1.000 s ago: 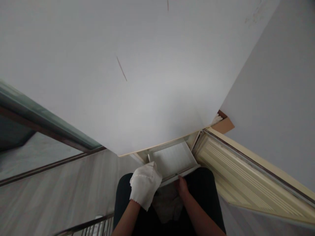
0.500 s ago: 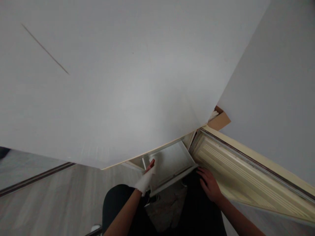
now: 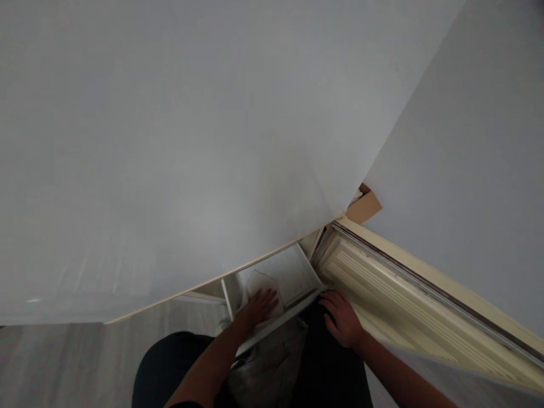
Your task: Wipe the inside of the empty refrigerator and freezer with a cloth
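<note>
A pale drawer (image 3: 300, 273) stands pulled out below the edge of a large white panel (image 3: 191, 170). Inside it lies a white cloth (image 3: 260, 279), spread over the left part of the bottom. My left hand (image 3: 260, 306) lies flat on the cloth, fingers spread, with the palm side hidden. By the drawer's front right corner, my right hand (image 3: 343, 322) rests open on my dark-clothed knee. Its fingertips are close to the drawer's rim; whether they touch it I cannot tell.
An open door (image 3: 399, 300) with a ribbed cream inner lining stands to the right. Behind its hinge side is a cardboard box (image 3: 366, 207) with white items inside. My knees flank the drawer front. Grey wood-look floor (image 3: 89, 357) shows at the lower left.
The cloth was draped over my left hand and wrist; now it lies spread in the drawer under that hand. My right hand stays by the drawer corner. The view has shifted slightly.
</note>
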`<state>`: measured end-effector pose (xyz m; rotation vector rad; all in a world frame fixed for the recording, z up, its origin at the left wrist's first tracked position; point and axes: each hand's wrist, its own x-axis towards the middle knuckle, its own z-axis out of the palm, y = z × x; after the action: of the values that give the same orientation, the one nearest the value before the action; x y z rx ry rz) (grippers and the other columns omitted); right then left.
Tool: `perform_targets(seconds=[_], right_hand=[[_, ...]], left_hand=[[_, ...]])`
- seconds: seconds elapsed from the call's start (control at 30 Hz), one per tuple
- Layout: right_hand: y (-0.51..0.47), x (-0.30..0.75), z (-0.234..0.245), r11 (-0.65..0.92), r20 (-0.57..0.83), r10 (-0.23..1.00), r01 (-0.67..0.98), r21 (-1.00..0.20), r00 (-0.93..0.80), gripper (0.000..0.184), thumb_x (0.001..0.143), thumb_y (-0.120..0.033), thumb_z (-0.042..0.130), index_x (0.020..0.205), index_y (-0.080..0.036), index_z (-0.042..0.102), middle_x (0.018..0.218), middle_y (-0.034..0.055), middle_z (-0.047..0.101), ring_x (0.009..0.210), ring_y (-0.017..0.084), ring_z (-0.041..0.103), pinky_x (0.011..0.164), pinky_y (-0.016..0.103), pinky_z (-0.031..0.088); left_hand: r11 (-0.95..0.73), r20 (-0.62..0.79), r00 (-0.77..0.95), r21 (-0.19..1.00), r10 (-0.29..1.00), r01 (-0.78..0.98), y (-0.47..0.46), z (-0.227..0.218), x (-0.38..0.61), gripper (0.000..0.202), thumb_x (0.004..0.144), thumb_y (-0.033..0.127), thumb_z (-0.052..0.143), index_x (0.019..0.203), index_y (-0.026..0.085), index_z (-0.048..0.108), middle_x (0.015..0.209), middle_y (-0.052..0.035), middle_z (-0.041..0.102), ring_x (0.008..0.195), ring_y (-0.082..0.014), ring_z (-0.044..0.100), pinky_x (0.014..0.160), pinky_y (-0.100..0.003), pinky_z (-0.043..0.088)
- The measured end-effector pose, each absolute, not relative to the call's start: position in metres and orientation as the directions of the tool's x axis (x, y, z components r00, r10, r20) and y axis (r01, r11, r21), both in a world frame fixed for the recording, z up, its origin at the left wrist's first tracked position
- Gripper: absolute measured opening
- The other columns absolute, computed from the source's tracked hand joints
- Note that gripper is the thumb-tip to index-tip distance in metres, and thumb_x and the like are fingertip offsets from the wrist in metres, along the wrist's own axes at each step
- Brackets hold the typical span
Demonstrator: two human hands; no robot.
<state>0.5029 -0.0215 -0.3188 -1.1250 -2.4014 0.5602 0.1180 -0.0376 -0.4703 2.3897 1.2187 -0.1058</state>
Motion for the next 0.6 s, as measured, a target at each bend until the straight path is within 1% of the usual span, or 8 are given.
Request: perform_targets(seconds=[0.07,0.13,0.2,0.3,0.37,0.43,0.5,0.6], right_hand=[[-0.017,0.492,-0.309,0.638,0.167,0.733,0.58,-0.506,-0.66,0.038,0.086,-0.024,0.055,0.123,-0.019,0.061,0.13,0.0135,0.062,0.125,0.032,0.052,0.112,0.06,0.034],[-0.013,0.484,-0.302,0.655,0.155,0.707,0.556,-0.511,-0.69,0.039,0.082,-0.023,0.056,0.121,-0.019,0.062,0.129,0.0133,0.063,0.123,0.032,0.054,0.112,0.06,0.033],[-0.011,0.483,-0.301,0.645,0.167,0.713,0.544,-0.537,-0.681,0.038,0.081,-0.023,0.054,0.118,-0.019,0.062,0.126,0.013,0.064,0.12,0.031,0.056,0.109,0.058,0.037],[-0.01,0.489,-0.303,0.652,0.201,0.699,0.498,-0.571,-0.686,0.036,0.082,-0.023,0.052,0.116,-0.019,0.061,0.123,0.0128,0.066,0.117,0.03,0.058,0.104,0.055,0.041],[-0.009,0.492,-0.303,0.665,0.22,0.685,0.472,-0.578,-0.695,0.037,0.082,-0.024,0.051,0.118,-0.019,0.059,0.125,0.0132,0.065,0.117,0.03,0.058,0.103,0.055,0.042],[-0.008,0.493,-0.303,0.671,0.233,0.679,0.461,-0.581,-0.696,0.038,0.083,-0.026,0.05,0.119,-0.019,0.058,0.126,0.0134,0.065,0.116,0.03,0.058,0.102,0.054,0.042],[-0.007,0.492,-0.302,0.672,0.234,0.675,0.453,-0.585,-0.699,0.038,0.084,-0.027,0.049,0.121,-0.019,0.057,0.126,0.013,0.065,0.116,0.03,0.058,0.102,0.054,0.042],[-0.007,0.493,-0.302,0.669,0.231,0.675,0.448,-0.593,-0.701,0.041,0.083,-0.026,0.05,0.123,-0.02,0.056,0.128,0.012,0.064,0.119,0.029,0.057,0.105,0.055,0.041]], left_hand=[[-0.598,-0.242,0.678,0.328,0.694,0.731,-0.029,-0.482,0.127,0.068,0.095,0.022,0.056,0.158,0.028,0.03,0.167,-0.0132,0.022,0.156,-0.0321,0.017,0.123,-0.064,0.014],[-0.676,-0.212,0.74,0.306,0.638,0.67,-0.015,-0.494,0.14,0.069,0.096,0.02,0.054,0.158,0.031,0.026,0.166,-0.0093,0.026,0.156,-0.0278,0.019,0.125,-0.059,0.014],[-0.735,-0.175,0.787,0.285,0.591,0.615,0.003,-0.504,0.154,0.069,0.097,0.028,0.055,0.159,0.031,0.024,0.166,-0.008,0.027,0.156,-0.0268,0.019,0.125,-0.056,0.013],[-0.797,-0.12,0.836,0.255,0.536,0.547,0.029,-0.515,0.173,0.066,0.096,0.042,0.057,0.157,0.034,0.031,0.165,-0.0053,0.032,0.154,-0.0258,0.024,0.126,-0.05,0.015],[-0.809,-0.084,0.841,0.236,0.534,0.538,0.043,-0.519,0.184,0.065,0.096,0.045,0.057,0.156,0.034,0.034,0.163,-0.004,0.036,0.153,-0.0243,0.028,0.125,-0.046,0.019],[-0.791,-0.043,0.815,0.217,0.578,0.573,0.055,-0.52,0.196,0.068,0.097,0.045,0.053,0.158,0.028,0.029,0.164,-0.0066,0.035,0.152,-0.0242,0.029,0.124,-0.043,0.021],[-0.746,-0.001,0.762,0.204,0.647,0.634,0.063,-0.519,0.208,0.076,0.098,0.05,0.05,0.161,0.02,0.02,0.164,-0.0122,0.031,0.152,-0.0261,0.029,0.124,-0.043,0.023],[-0.656,0.044,0.663,0.2,0.748,0.727,0.066,-0.515,0.217,0.09,0.096,0.062,0.045,0.161,0.01,0.013,0.164,-0.0217,0.026,0.152,-0.0332,0.027,0.122,-0.05,0.025]])
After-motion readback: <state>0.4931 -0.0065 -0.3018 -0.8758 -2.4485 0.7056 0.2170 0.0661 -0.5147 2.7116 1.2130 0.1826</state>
